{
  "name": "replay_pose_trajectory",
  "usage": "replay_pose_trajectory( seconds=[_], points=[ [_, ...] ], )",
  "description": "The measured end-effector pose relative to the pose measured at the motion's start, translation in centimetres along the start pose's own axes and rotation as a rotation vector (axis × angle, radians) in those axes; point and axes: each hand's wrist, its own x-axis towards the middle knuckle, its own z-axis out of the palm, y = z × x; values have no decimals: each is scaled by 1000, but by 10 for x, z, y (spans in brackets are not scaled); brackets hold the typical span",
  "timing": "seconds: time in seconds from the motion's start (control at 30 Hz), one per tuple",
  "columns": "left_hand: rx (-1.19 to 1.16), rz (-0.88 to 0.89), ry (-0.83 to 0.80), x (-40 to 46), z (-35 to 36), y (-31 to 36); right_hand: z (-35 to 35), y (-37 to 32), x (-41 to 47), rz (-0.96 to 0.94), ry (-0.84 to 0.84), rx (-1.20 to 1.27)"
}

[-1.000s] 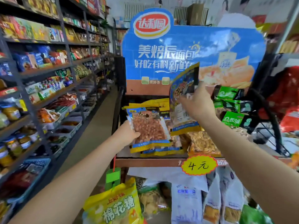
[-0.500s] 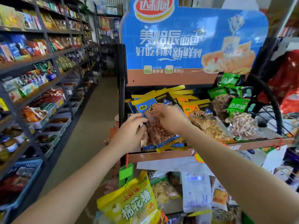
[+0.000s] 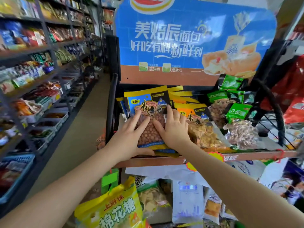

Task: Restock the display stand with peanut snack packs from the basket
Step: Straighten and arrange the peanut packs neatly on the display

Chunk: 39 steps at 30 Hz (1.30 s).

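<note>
A blue-and-yellow peanut snack pack point(image 3: 148, 102) with a clear window lies on top of a stack at the left of the display stand's top shelf point(image 3: 246, 156). My left hand point(image 3: 130, 139) lies on its left half, fingers spread over the window and thumb along the pack's bottom edge. My right hand point(image 3: 174, 129) rests flat on its right half with fingers apart. More blue packs show beneath and behind it. Orange peanut packs point(image 3: 195, 111) lie just to the right.
Green snack packs point(image 3: 236, 111) fill the shelf's right side under the blue header board point(image 3: 181, 38). A yellow bag point(image 3: 111, 209) and white bags point(image 3: 187, 201) sit on the level below. Stocked shelves point(image 3: 41, 63) line the aisle floor point(image 3: 79, 137) on the left, with a blue basket point(image 3: 18, 163) low down.
My right hand brought the upright pack down onto the stack, and both hands now lie flat on it. The view has moved closer to the stand.
</note>
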Motion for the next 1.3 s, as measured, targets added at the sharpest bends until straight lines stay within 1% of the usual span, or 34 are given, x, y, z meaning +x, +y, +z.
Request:
replay_pose_trajectory(
  seconds=[0.07,0.13,0.23,0.37,0.5,0.57,0.63,0.7,0.77,0.83,0.97,1.07,1.13,1.23,1.3],
  points=[
    [153,-40,18,-1,-4,1,-10,4,12,-46,-30,-49],
    [221,-53,84,0,-7,2,-26,9,32,-78,-91,-48],
    [121,-87,85,5,-9,4,-38,18,62,-148,-149,51],
    [43,-123,149,19,-9,8,-35,19,99,-239,-188,160],
    [52,-170,222,37,-26,9,-36,11,141,-352,-314,241],
    [80,-181,249,53,-36,3,-33,4,157,-403,-362,184],
    [187,-168,263,70,-46,-7,-31,-5,168,-448,-371,95],
    [285,-170,164,85,-54,-16,-28,-11,174,-493,-378,-24],
    [308,-194,45,95,-59,-20,-26,-15,176,-515,-374,-119],
    [332,-196,9,101,-60,-23,-24,-16,175,-522,-351,-156],
    [456,-158,58,104,-54,-32,-18,-17,175,-496,-311,-183],
    [465,-143,119,106,-51,-36,-14,-19,178,-459,-342,-255],
    [476,-130,144,104,-49,-36,-14,-20,179,-474,-371,-272],
    [424,-124,168,99,-42,-33,-18,-16,179,-499,-381,-253],
    [344,-127,231,96,-38,-30,-21,-12,177,-491,-392,-159]
  ],
)
